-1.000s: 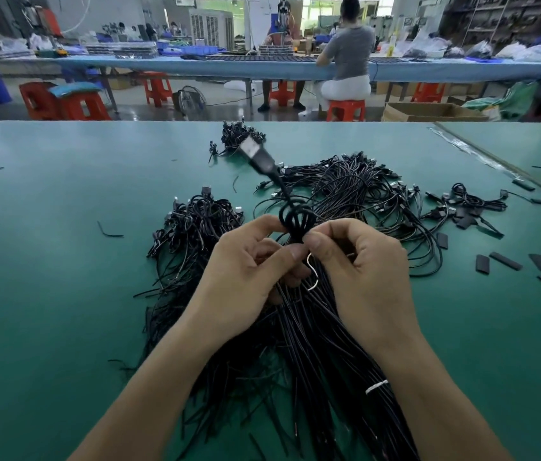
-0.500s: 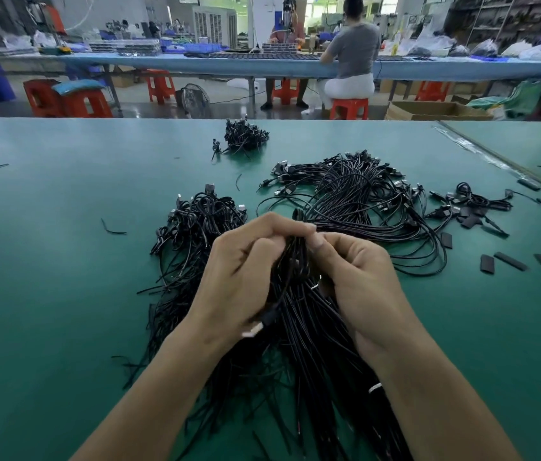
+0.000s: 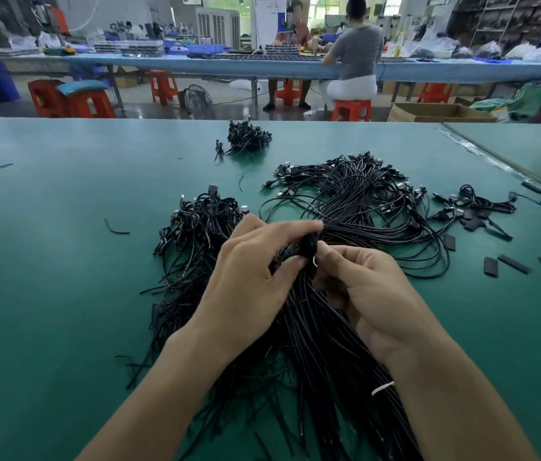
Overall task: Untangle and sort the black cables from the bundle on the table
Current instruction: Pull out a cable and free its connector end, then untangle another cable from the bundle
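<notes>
both hands (image 3: 309,281) seemingly pinching cable (image 3: 310,243)

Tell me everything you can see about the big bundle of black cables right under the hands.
The big bundle is many thin, glossy black cables, apparently plastic-sheathed, lying roughly parallel on the green table and running from the near edge up to the hands. Loose ends stray out along its left side. A white tie shows on it beside the right forearm. The left hand and the right hand pinch a small coiled black piece at its top; both forearms cover parts of it.
</notes>
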